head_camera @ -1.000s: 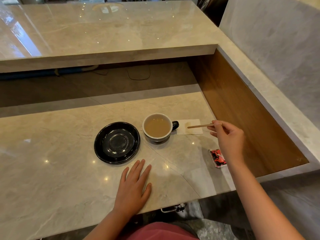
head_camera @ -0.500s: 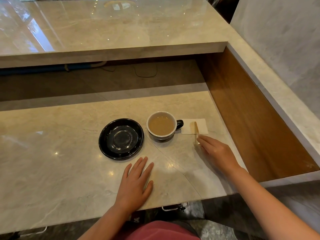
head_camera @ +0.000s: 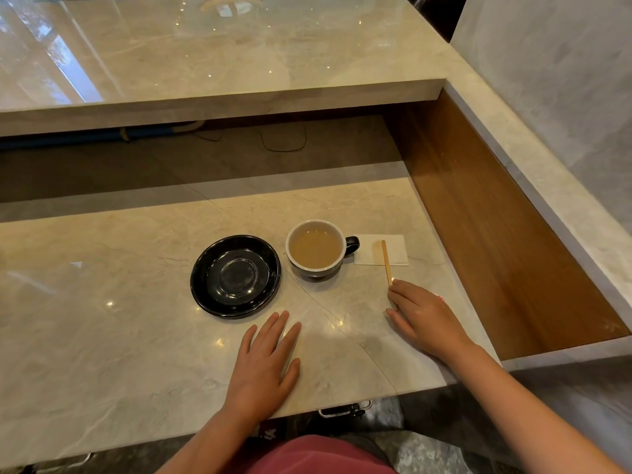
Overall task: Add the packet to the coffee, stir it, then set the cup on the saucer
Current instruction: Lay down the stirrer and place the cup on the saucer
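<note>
Since a second ago my right hand [head_camera: 427,319] has let the stirrer [head_camera: 386,262] go; it now lies with its far end on the napkin [head_camera: 396,249], its near end just beside my fingertips [head_camera: 393,289]. Those fingers are loose and flat, holding nothing. My left hand [head_camera: 266,364] has stayed spread flat on the counter [head_camera: 102,336], empty too.

Outward from there, the cup [head_camera: 316,248] stands just right of the black saucer [head_camera: 236,276], near it but apart, handle [head_camera: 352,243] pointing toward the napkin. A sliver of red shows at my right hand's far edge, probably the packet [head_camera: 441,298].

I judge the cup heavy, glazed-slick and nearly full, so I'd take the handle and move level to avoid slopping. There is open counter on every side; the wood wall [head_camera: 496,234] is well to the right
</note>
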`<action>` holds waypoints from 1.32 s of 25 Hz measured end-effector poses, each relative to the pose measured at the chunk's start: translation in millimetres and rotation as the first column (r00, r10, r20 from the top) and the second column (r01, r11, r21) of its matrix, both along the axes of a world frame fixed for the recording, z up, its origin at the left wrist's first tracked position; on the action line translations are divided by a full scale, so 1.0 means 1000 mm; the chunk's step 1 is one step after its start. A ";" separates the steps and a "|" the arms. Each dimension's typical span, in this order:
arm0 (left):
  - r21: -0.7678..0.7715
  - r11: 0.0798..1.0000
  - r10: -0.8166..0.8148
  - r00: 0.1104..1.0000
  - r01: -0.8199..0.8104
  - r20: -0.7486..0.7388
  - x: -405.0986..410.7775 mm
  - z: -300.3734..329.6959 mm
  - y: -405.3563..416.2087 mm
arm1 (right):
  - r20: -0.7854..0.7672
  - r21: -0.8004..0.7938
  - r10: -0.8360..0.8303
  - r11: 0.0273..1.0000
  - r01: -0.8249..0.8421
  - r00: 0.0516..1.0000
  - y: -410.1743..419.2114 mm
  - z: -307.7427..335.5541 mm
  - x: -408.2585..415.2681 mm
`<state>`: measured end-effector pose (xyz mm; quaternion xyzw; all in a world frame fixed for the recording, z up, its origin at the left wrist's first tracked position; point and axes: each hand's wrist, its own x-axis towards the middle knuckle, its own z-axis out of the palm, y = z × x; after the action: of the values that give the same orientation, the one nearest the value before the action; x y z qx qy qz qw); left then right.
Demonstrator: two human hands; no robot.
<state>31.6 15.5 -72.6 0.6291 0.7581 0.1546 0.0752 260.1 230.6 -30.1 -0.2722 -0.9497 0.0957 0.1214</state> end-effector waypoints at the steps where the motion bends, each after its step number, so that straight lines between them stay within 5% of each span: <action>1: -0.003 1.000 -0.001 1.000 0.001 -0.001 0.000 0.000 0.000 | -0.004 -0.004 -0.007 1.000 0.006 1.000 0.000 0.000 -0.001; 11: 0.000 1.000 0.000 1.000 0.000 0.005 0.000 0.000 -0.001 | -0.170 0.098 -0.072 0.991 0.089 0.983 -0.005 0.033 -0.050; 22: -0.037 0.999 -0.029 1.000 0.028 -0.008 -0.003 0.003 -0.002 | 0.441 -0.128 -0.019 0.988 0.084 0.897 0.007 0.071 -0.173; 33: -0.057 0.974 -0.222 0.974 0.219 -0.051 -0.033 0.005 -0.015 | 0.476 -0.140 -0.026 0.985 0.104 0.879 0.011 0.078 -0.189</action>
<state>-1.8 0.6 -67.9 0.7115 0.6889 0.1081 0.0863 70.8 241.5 48.2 -0.3280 -0.9300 0.0986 -0.1331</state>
